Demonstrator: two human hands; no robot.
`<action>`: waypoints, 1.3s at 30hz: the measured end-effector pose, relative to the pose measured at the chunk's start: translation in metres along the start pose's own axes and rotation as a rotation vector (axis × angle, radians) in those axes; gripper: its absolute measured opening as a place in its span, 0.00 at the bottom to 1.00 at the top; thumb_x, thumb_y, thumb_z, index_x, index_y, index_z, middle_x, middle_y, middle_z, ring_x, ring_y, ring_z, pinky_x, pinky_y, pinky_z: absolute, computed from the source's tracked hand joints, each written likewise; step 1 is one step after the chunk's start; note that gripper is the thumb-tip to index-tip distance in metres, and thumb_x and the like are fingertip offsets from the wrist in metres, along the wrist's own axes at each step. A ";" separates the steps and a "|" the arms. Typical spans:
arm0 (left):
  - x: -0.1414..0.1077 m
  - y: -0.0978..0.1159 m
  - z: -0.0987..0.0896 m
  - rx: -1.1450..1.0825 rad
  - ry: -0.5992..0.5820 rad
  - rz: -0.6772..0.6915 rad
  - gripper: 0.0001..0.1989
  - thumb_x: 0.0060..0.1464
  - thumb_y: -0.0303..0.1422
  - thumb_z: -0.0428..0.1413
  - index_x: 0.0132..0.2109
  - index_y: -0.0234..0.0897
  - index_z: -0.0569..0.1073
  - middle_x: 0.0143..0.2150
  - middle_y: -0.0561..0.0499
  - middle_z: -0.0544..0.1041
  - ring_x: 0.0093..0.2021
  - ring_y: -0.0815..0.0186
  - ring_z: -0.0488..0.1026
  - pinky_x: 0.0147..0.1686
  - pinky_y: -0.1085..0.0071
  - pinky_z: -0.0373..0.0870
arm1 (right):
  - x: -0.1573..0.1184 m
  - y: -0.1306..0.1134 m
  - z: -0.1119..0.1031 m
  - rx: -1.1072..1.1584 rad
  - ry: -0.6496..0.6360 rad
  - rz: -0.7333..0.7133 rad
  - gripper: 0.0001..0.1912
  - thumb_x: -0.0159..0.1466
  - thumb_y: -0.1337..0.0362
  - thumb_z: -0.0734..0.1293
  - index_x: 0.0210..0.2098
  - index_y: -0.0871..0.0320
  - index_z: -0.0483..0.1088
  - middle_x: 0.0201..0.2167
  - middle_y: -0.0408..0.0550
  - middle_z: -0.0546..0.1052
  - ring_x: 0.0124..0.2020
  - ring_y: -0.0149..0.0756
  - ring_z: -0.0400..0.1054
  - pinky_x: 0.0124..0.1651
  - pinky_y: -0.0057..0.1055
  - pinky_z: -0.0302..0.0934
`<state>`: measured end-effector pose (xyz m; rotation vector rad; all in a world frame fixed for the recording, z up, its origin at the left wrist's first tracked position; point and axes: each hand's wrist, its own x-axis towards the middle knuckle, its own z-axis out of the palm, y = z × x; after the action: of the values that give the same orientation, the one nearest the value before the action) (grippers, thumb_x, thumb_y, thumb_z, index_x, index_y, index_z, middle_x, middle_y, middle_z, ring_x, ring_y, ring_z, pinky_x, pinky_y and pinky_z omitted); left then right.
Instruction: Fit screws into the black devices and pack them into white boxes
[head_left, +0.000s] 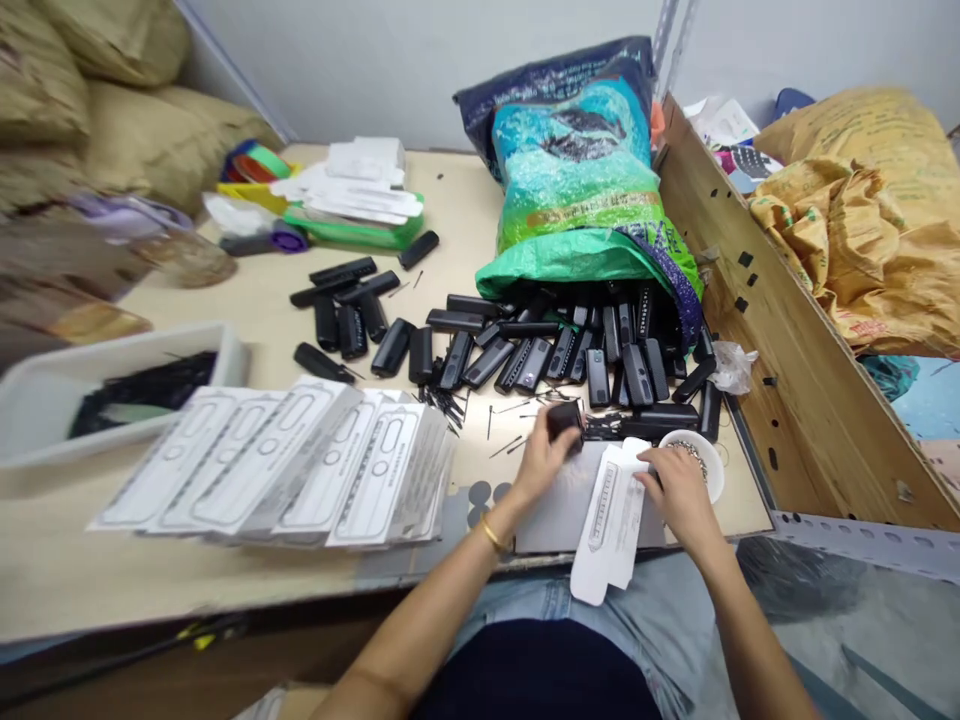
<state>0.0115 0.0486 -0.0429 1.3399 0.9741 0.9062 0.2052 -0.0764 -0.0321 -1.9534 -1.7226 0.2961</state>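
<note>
My left hand point(544, 460) is closed around a short black plastic case point(565, 427) above the near edge of the pile. A flattened white carton point(611, 520) with a printed line drawing lies at a slant, its lower end sticking out past the table's front edge. At the carton's upper right edge, my right hand point(681, 495) grips it between thumb and fingers. That hand partly covers a white bowl point(714, 470) of small metal pieces. Beneath the carton is a grey sheet point(544, 515). Many similar black cases point(532, 365) spill from a colourful plastic sack point(577, 190).
White printed cartons point(300, 460) stand in leaning rows at left, beside a white bin point(225, 360) of black parts. Thin black pieces point(450, 408) lie scattered mid-table. A green tray point(360, 232) holds more white cartons behind. A wooden partition point(787, 320) borders the right side.
</note>
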 end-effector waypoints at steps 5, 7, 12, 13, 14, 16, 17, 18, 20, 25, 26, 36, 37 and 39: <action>0.045 -0.016 0.002 0.252 0.137 0.023 0.27 0.53 0.35 0.55 0.58 0.34 0.59 0.56 0.37 0.68 0.59 0.52 0.63 0.58 0.55 0.59 | 0.024 0.009 0.013 -0.414 -0.274 -0.061 0.14 0.49 0.72 0.72 0.35 0.58 0.69 0.34 0.53 0.74 0.40 0.48 0.62 0.47 0.46 0.51; 0.044 -0.012 0.000 0.359 0.161 0.095 0.34 0.50 0.32 0.58 0.62 0.34 0.55 0.63 0.36 0.59 0.65 0.50 0.53 0.62 0.54 0.51 | 0.038 0.010 0.014 -0.394 -0.357 -0.043 0.09 0.49 0.72 0.72 0.28 0.58 0.68 0.30 0.51 0.74 0.37 0.45 0.62 0.44 0.42 0.50; -0.004 0.013 0.007 0.110 -0.171 -0.005 0.28 0.52 0.34 0.58 0.60 0.41 0.63 0.62 0.41 0.62 0.63 0.52 0.57 0.62 0.55 0.53 | 0.069 0.009 -0.006 -0.001 -0.390 -0.038 0.08 0.55 0.68 0.68 0.22 0.57 0.65 0.24 0.42 0.72 0.33 0.38 0.62 0.43 0.37 0.49; -0.016 0.017 0.010 -0.047 -0.313 -0.139 0.26 0.52 0.36 0.58 0.58 0.40 0.65 0.59 0.40 0.66 0.59 0.52 0.62 0.59 0.54 0.59 | 0.073 0.007 -0.011 0.100 -0.353 -0.042 0.08 0.56 0.66 0.68 0.23 0.57 0.65 0.25 0.42 0.72 0.33 0.37 0.62 0.43 0.37 0.50; -0.027 0.020 0.013 -0.217 -0.442 -0.289 0.25 0.53 0.38 0.57 0.57 0.38 0.66 0.55 0.39 0.69 0.56 0.52 0.67 0.55 0.54 0.63 | 0.077 0.006 -0.016 0.212 -0.326 -0.052 0.08 0.57 0.64 0.67 0.23 0.56 0.65 0.25 0.41 0.72 0.33 0.36 0.63 0.44 0.37 0.51; -0.043 0.023 0.019 -0.534 -0.594 -0.544 0.23 0.54 0.41 0.56 0.53 0.34 0.69 0.48 0.37 0.74 0.48 0.54 0.73 0.48 0.57 0.69 | 0.082 0.002 -0.022 0.487 -0.319 -0.066 0.11 0.58 0.59 0.67 0.23 0.56 0.64 0.26 0.42 0.72 0.33 0.35 0.64 0.43 0.36 0.55; -0.047 0.022 0.021 -0.651 -0.608 -0.622 0.22 0.54 0.42 0.56 0.51 0.32 0.69 0.45 0.37 0.75 0.44 0.56 0.75 0.45 0.59 0.71 | 0.083 0.000 -0.023 0.639 -0.331 -0.063 0.13 0.57 0.57 0.67 0.22 0.56 0.64 0.26 0.42 0.72 0.32 0.36 0.64 0.41 0.35 0.57; -0.050 0.021 0.023 -0.731 -0.587 -0.660 0.22 0.54 0.43 0.56 0.50 0.31 0.69 0.42 0.38 0.75 0.39 0.58 0.76 0.42 0.61 0.73 | 0.083 -0.002 -0.022 0.779 -0.331 -0.049 0.14 0.56 0.55 0.68 0.22 0.56 0.63 0.26 0.42 0.71 0.32 0.36 0.65 0.40 0.35 0.59; -0.049 0.019 0.023 -0.795 -0.525 -0.634 0.25 0.52 0.44 0.58 0.52 0.31 0.67 0.39 0.40 0.76 0.32 0.62 0.77 0.36 0.64 0.74 | 0.079 -0.010 -0.017 0.949 -0.245 0.014 0.14 0.54 0.53 0.70 0.23 0.55 0.64 0.27 0.43 0.71 0.33 0.36 0.66 0.39 0.35 0.61; -0.037 0.023 0.017 -0.696 -0.433 -0.422 0.37 0.53 0.41 0.58 0.63 0.48 0.48 0.47 0.44 0.73 0.34 0.61 0.77 0.35 0.62 0.74 | 0.058 -0.046 0.013 0.771 0.083 0.232 0.11 0.61 0.57 0.64 0.41 0.53 0.71 0.44 0.48 0.70 0.45 0.38 0.65 0.50 0.37 0.60; -0.035 0.025 0.016 -0.650 -0.401 -0.394 0.35 0.53 0.40 0.58 0.63 0.48 0.49 0.49 0.44 0.72 0.36 0.61 0.77 0.37 0.63 0.74 | 0.053 -0.053 0.020 0.739 0.108 0.266 0.12 0.62 0.57 0.63 0.42 0.53 0.72 0.47 0.49 0.68 0.49 0.39 0.64 0.53 0.38 0.58; -0.034 0.022 0.009 -0.399 -0.197 -0.425 0.42 0.56 0.41 0.54 0.65 0.44 0.34 0.39 0.49 0.74 0.32 0.64 0.74 0.37 0.62 0.72 | 0.050 -0.069 0.057 1.079 0.254 0.377 0.12 0.60 0.56 0.66 0.39 0.56 0.66 0.35 0.45 0.73 0.38 0.35 0.67 0.43 0.33 0.61; -0.035 0.023 0.007 -0.362 -0.208 -0.410 0.43 0.56 0.41 0.54 0.66 0.43 0.32 0.38 0.48 0.75 0.33 0.63 0.75 0.39 0.60 0.72 | 0.053 -0.069 0.057 1.124 0.237 0.392 0.11 0.59 0.55 0.66 0.35 0.56 0.66 0.33 0.44 0.73 0.36 0.34 0.67 0.42 0.32 0.61; -0.037 0.024 0.004 -0.220 -0.216 -0.326 0.44 0.55 0.39 0.55 0.67 0.40 0.35 0.40 0.47 0.75 0.39 0.62 0.74 0.45 0.58 0.69 | 0.059 -0.069 0.058 1.214 0.180 0.444 0.13 0.57 0.54 0.68 0.28 0.57 0.65 0.29 0.42 0.72 0.31 0.31 0.66 0.38 0.29 0.61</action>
<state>0.0032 0.0132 -0.0171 1.0310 0.8655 0.5877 0.1279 -0.0011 -0.0354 -1.2931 -0.6215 0.9987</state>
